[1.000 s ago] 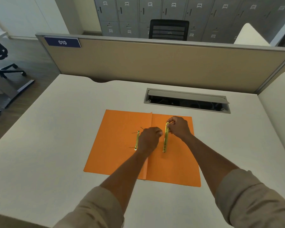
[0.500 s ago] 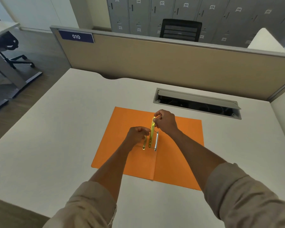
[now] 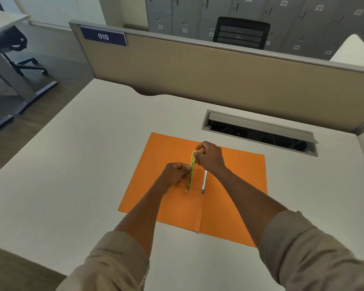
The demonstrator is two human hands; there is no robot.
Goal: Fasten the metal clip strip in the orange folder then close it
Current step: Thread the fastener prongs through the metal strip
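The orange folder (image 3: 235,192) lies open and flat on the white desk. A gold metal clip strip (image 3: 191,171) runs along the left side of its centre crease. My right hand (image 3: 210,157) pinches the strip's far end. My left hand (image 3: 174,174) is closed against the strip's middle from the left, fingers on it. A second, silver strip (image 3: 204,182) lies on the folder just right of the gold one, partly under my right wrist.
The white desk (image 3: 82,164) ends at a beige partition (image 3: 197,70) labelled 010. An open cable tray (image 3: 258,133) is sunk into the desk beyond the folder at right. Office chairs and grey lockers stand beyond.
My right hand has carried the gold strip leftward from the right page to the crease, beside my left hand. A silver strip now shows where it was. My head has moved, shifting the view.
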